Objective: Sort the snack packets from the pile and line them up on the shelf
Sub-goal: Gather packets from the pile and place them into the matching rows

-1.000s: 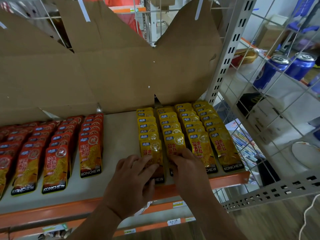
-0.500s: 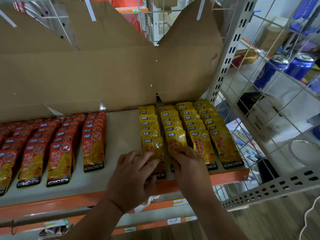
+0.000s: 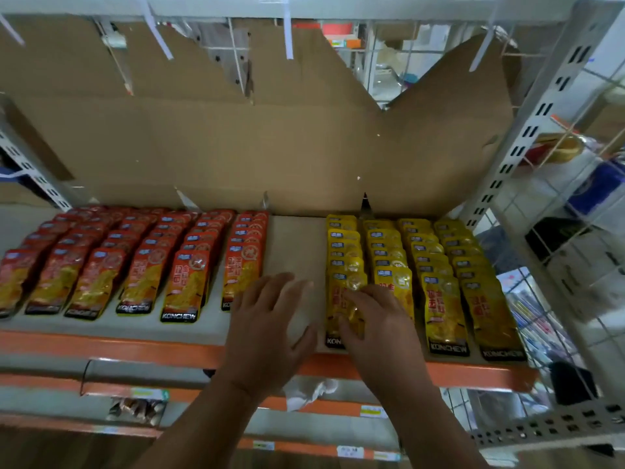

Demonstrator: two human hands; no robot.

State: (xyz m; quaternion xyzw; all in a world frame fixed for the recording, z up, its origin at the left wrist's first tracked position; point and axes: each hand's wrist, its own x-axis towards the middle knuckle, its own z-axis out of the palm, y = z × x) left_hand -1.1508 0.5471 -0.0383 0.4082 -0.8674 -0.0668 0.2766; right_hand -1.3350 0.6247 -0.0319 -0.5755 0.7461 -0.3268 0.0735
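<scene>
Several rows of yellow snack packets [image 3: 439, 299] lie overlapped on the right part of the shelf [image 3: 297, 245]. Red snack packets [image 3: 142, 258] fill several rows on the left part. My right hand [image 3: 375, 330] rests with spread fingers on the front packet of the leftmost yellow row [image 3: 341, 299]. My left hand [image 3: 267, 326] hovers flat, fingers straight, over the bare strip of shelf between the red and yellow rows, holding nothing.
A torn cardboard sheet [image 3: 270, 154] backs the shelf. An orange front rail [image 3: 101, 346] edges it. A white slotted upright [image 3: 527, 130] stands at the right, with a wire rack [image 3: 575, 231] of goods beyond. Lower shelves show below.
My left hand has come off the leftmost yellow row and moved left over the bare strip. My right hand has shifted left onto that row. The view has swung left, showing more red rows.
</scene>
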